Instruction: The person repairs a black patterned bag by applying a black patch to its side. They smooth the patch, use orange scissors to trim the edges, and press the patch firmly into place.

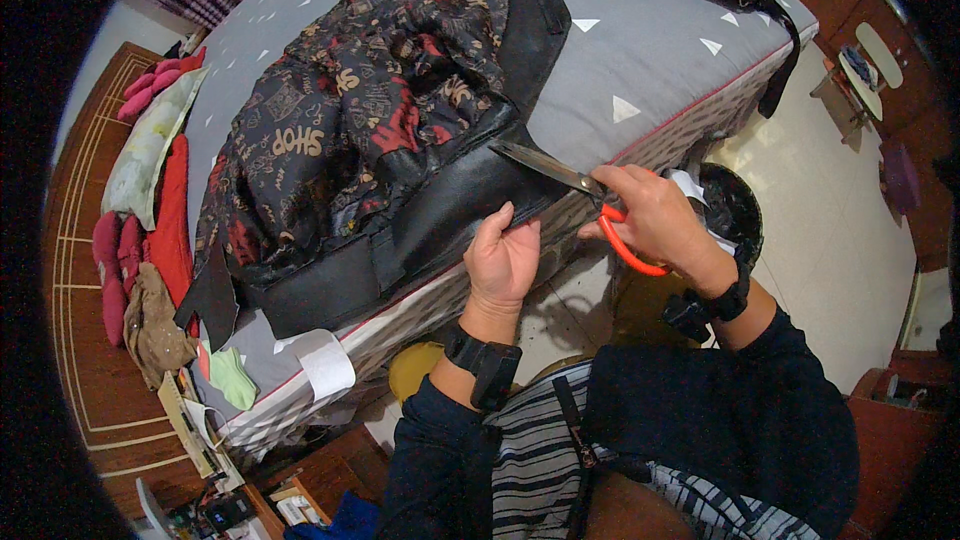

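A black leather jacket [455,195] lies spread on the bed with its patterned lining [345,105] facing up. My left hand [503,262] pinches the jacket's near leather edge between thumb and fingers. To its right, my right hand [660,218] grips scissors [548,166] with orange-red handles, fingers through the loops. The metal blades point left and lie over the leather just beyond my left hand. Whether the leather sits between the blades cannot be made out. A loose-looking black strip [212,302] hangs at the jacket's left corner.
The grey bed [660,70] has white triangles. A white piece [326,365] and a light green cloth [232,378] lie at its near left corner. Cushions and clothes [170,200] line the left side. A dark bin [730,205] stands on the floor right of my right hand.
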`<state>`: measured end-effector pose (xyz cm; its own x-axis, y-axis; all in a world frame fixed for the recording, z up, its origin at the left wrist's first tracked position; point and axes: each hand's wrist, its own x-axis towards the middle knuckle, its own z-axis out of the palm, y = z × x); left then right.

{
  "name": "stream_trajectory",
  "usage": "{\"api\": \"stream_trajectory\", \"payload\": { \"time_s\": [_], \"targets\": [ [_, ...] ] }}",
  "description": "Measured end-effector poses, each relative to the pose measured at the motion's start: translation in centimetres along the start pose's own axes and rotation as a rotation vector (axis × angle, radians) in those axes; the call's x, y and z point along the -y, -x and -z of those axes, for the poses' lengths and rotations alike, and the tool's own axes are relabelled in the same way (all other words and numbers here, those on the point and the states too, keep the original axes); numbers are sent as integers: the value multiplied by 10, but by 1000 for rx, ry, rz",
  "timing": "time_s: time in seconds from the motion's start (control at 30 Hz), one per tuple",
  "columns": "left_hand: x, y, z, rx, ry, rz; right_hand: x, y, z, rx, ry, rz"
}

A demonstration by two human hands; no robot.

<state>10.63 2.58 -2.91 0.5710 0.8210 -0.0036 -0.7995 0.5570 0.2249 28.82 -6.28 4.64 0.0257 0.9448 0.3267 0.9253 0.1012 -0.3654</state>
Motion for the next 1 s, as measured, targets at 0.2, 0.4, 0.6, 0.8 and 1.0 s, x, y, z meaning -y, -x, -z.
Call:
{"api": "stream_trajectory", "payload": {
  "time_s": [0.2,0.4,0.6,0.8,1.0],
  "targets": [
    [1,2,-4,42,29,-9,-2,-1,-6,-20,-72,11],
    [0,1,-2,-15,-11,-15,-2,-4,-11,-37,-91,18],
    [1,1,0,-2,-3,-7,-3,-2,-11,-36,-86,12],
    [0,1,-3,16,-23,-4,1,-1,-8,-2,-56,-15],
    [0,1,-2,6,-15,-8,5,1,0,-9,-60,-68]
  ]
}}
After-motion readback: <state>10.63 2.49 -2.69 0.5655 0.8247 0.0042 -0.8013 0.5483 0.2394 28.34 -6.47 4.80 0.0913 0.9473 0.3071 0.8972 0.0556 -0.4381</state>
